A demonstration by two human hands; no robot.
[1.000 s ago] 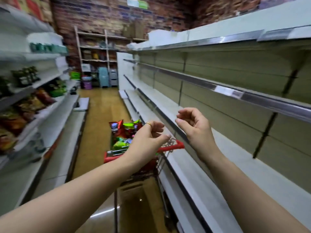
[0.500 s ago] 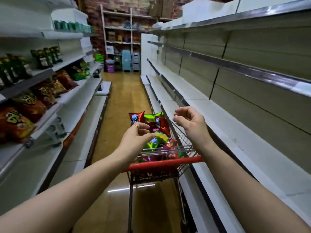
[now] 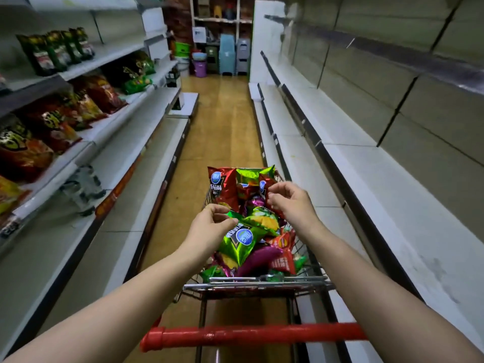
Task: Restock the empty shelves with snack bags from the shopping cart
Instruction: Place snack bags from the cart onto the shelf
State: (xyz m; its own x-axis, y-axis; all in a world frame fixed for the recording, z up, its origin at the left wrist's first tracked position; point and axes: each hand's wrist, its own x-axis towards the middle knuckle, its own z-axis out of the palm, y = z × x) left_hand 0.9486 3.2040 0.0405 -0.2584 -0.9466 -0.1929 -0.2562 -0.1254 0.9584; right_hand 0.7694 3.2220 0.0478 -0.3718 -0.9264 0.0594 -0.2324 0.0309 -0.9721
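A wire shopping cart (image 3: 309, 279) with a red handle (image 3: 251, 334) stands in the aisle right in front of me, heaped with shiny red, green and purple snack bags. My left hand (image 3: 209, 229) hovers over the near left of the heap, thumb and forefinger pinching the top corner of a green snack bag (image 3: 239, 242). My right hand (image 3: 290, 203) is over the middle of the heap, its curled fingers pinching the edge of a red snack bag (image 3: 267, 188). Another red bag (image 3: 222, 187) stands upright at the cart's far left. Bare white shelves (image 3: 366, 158) run along the right.
Shelves on the left (image 3: 125, 121) carry red, orange and green snack bags (image 3: 52, 121) on the upper tiers; their lower tiers are bare. The wooden aisle floor (image 3: 222, 127) runs ahead to plastic bins and stools (image 3: 227, 56) at the far end.
My view has swung from the right shelves to down over the cart. Both hands have dropped from mid-air into the cart's heap and closed onto bags.
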